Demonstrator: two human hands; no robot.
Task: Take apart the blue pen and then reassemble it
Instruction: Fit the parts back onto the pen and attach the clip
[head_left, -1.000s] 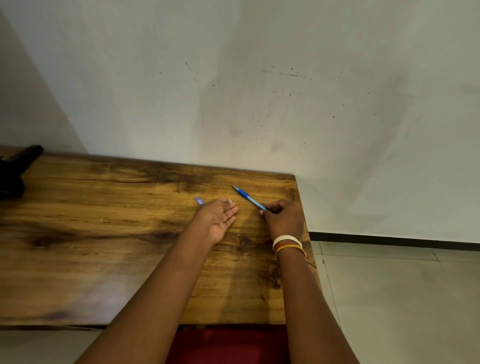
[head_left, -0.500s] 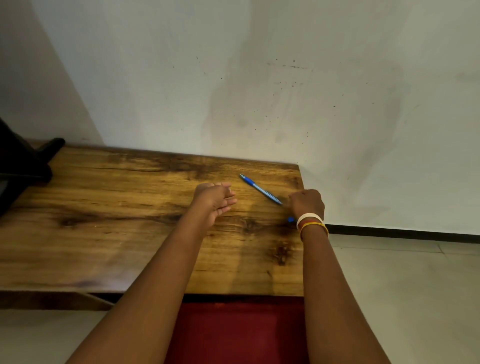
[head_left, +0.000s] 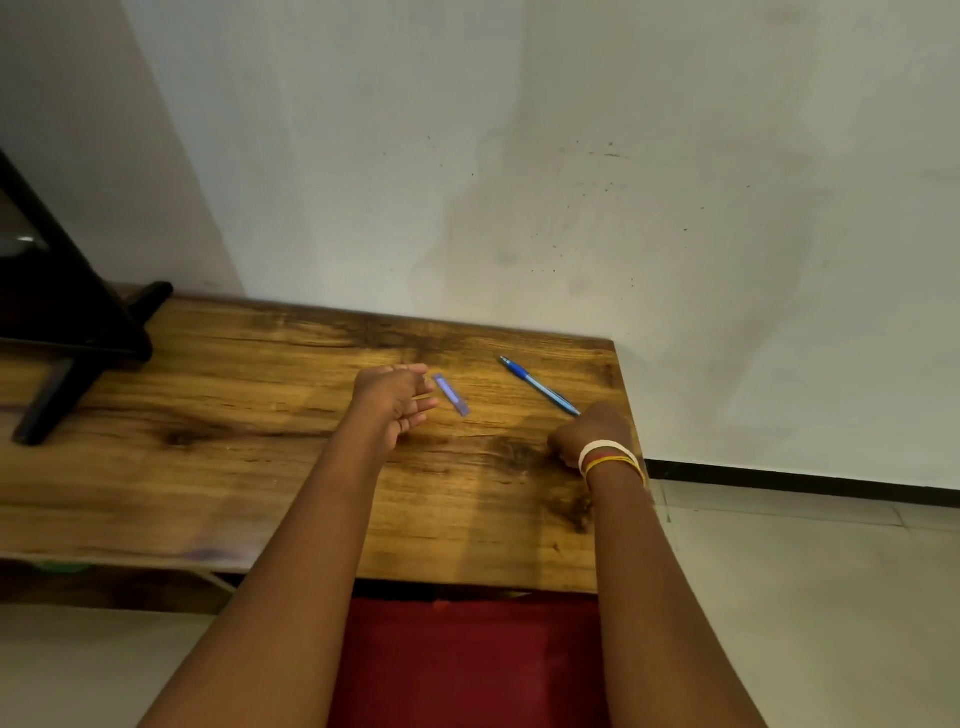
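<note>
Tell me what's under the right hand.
The right hand rests fisted on the wooden table, covering the near end of the blue pen. Anything else beneath it is hidden.

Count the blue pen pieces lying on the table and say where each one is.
2. The long pen body lies near the table's far right corner, ahead of the right hand. The short pale-blue piece lies beside the left hand. The closed right hand may hide more.

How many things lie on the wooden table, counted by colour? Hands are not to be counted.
Blue: 2, the pen body and the short, paler pen piece
Black: 1, the stand at the left end of the table
Total: 3
</note>
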